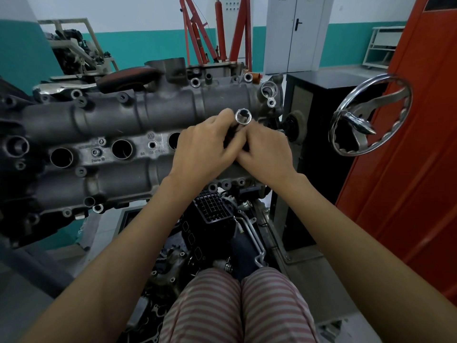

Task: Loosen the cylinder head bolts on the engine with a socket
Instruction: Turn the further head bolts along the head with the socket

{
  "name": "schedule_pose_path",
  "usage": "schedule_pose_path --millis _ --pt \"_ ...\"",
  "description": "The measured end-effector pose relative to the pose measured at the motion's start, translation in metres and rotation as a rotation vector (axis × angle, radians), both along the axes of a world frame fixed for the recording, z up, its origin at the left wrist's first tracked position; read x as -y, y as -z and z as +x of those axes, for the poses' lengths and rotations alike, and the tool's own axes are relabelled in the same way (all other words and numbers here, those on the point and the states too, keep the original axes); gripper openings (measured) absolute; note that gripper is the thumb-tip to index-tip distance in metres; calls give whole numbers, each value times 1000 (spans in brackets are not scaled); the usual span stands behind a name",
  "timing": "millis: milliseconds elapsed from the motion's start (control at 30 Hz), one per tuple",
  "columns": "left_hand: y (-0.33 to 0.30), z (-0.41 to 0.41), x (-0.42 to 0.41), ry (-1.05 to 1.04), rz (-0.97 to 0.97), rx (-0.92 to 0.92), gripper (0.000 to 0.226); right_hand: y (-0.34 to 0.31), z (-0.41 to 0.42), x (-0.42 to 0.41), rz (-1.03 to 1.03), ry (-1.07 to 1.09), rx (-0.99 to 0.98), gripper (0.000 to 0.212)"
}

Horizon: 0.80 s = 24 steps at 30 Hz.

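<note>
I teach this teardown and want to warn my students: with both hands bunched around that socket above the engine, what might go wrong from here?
1. The socket is pinched at fingertip level by the left hand and right hand; a slip might drop it into an open round bore in the engine.
2. The hands hide what the socket joins; a poorly seated fit could slip under load.

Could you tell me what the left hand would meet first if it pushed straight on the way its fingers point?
Probably the socket at the left hand's fingertips, then the cylinder head beyond; depth is unclear.
</note>
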<state>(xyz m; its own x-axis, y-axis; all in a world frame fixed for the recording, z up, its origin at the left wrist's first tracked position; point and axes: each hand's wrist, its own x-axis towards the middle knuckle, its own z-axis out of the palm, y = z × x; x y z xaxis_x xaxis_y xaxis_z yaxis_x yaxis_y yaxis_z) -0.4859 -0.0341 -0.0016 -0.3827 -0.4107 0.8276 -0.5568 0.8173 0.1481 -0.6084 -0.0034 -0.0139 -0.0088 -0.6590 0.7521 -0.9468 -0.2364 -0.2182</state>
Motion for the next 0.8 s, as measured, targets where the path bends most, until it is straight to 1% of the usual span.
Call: schedule_pose_path --millis 100,233,300,400,500,600,633,733,800 --pt "1 1 3 10 8 -25 44 0 0 -1 9 8 -32 50" --pt "0 1 2 10 23 -2 52 0 -1 0 35 31 -34 36" --pt "0 1 0 1 24 15 53 0 -1 0 60 41 -35 32" --pt "-2 1 -2 0 13 8 50 1 -2 0 59 6 7 30" --pt "-2 1 -5 31 24 -8 36 1 -1 0 50 -4 18 32" --pt "-2 0 -5 29 7 -3 27 0 1 0 34 35 6 46" --pt "-1 0 -4 24 -1 3 27 0 1 0 30 39 3 49" --pt "0 1 0 23 9 -7 35 0 0 0 9 21 2 36" --pt "0 1 1 20 19 -17 44 1 0 0 11 37 -20 34"
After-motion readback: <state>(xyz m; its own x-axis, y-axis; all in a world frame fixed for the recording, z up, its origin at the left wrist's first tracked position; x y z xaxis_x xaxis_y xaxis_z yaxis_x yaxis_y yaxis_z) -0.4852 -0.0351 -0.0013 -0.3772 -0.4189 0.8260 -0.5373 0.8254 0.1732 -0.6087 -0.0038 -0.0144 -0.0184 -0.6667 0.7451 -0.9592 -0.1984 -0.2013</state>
